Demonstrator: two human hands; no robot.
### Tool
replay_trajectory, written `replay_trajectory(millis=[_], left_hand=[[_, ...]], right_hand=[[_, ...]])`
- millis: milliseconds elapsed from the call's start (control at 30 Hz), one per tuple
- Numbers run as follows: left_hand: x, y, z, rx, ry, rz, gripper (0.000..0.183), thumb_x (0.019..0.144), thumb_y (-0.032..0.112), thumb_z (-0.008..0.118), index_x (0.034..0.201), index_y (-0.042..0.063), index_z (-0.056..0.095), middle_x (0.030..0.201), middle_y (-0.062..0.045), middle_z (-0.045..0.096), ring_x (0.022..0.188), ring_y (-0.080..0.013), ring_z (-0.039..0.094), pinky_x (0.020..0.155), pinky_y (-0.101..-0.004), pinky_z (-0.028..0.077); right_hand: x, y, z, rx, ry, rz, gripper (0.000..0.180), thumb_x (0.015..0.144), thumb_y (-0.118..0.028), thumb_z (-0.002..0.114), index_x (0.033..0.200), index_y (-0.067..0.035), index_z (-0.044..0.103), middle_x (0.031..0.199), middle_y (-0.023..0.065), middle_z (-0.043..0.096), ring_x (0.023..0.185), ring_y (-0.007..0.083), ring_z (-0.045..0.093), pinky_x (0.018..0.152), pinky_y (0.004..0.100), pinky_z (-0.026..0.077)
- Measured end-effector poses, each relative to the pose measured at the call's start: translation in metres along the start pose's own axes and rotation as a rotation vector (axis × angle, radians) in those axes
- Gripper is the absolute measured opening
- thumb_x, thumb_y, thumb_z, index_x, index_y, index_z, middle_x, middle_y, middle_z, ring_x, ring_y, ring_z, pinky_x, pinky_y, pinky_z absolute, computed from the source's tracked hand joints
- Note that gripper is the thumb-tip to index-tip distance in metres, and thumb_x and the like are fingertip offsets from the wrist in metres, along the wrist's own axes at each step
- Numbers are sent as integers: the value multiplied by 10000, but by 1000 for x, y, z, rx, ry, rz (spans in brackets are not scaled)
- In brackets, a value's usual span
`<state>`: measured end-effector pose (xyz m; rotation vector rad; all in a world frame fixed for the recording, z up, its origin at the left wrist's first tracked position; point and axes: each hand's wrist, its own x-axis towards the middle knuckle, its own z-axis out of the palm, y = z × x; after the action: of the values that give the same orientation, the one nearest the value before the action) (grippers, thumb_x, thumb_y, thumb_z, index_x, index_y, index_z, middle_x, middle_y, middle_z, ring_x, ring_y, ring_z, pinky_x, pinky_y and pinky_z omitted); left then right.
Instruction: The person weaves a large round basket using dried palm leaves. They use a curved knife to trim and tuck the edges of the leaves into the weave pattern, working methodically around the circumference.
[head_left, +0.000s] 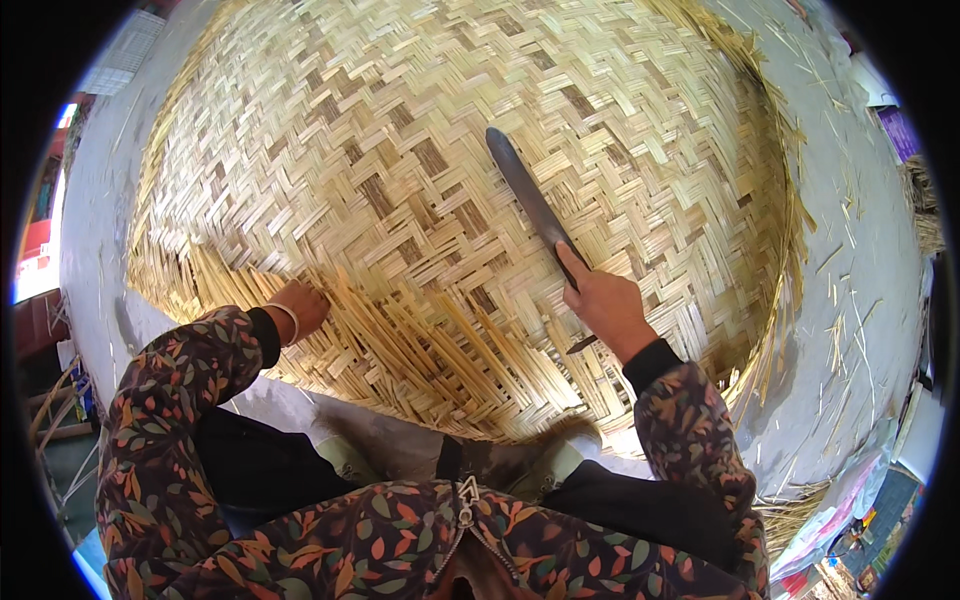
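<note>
A large mat woven from split bamboo strips (450, 180) in a slanting twill pattern spreads before me, mostly pale with some brown patches. Along its near edge, loose yellowish strip ends (390, 322) lie folded over the weave. Among these ends my left hand (304, 306), with a pale bangle on the wrist, is curled down and closed on the strips; its fingertips are hidden. My right hand (609, 300) grips a long, dark, flat metal blade (529, 187) with a rounded far end, index finger stretched along it. A pointed dark tip (581, 345) shows below that hand.
Grey concrete floor (832, 247) surrounds the mat, with bamboo scraps (851, 330) scattered at the right. My shoes (559, 457) stand by the mat's near edge. Pinkish plastic sheeting (836, 517) lies at the lower right, and a white wire rack (127, 52) is at the upper left.
</note>
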<state>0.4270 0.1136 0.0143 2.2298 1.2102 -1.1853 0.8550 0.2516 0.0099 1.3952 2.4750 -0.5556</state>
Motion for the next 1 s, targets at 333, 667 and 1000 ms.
replay_trajectory(millis=[333, 667, 1000], left_hand=[[0, -1, 1, -24, -10, -12, 154, 833, 165, 563, 873, 50, 658, 884, -118, 668, 850, -285, 655, 713, -391, 508], [0, -2, 5, -26, 38, -17, 158, 835, 166, 561, 850, 56, 673, 847, -110, 673, 816, -278, 663, 685, -387, 506], [-2, -1, 6, -8, 73, 4, 131, 825, 156, 570, 837, 65, 664, 853, -109, 673, 832, -272, 662, 690, -383, 504]], right_hand=[[9, -11, -1, 28, 140, -82, 552, 865, -325, 613, 1392, -269, 456, 692, 118, 632, 566, 292, 623, 503, 385, 492], [28, -19, 4, -50, 71, -92, 551, 858, -350, 599, 1380, -239, 461, 644, 97, 603, 520, 283, 598, 485, 412, 488], [48, 2, -8, 89, 291, -22, 475, 875, -362, 586, 1325, -218, 528, 677, 136, 628, 572, 309, 625, 525, 426, 497]])
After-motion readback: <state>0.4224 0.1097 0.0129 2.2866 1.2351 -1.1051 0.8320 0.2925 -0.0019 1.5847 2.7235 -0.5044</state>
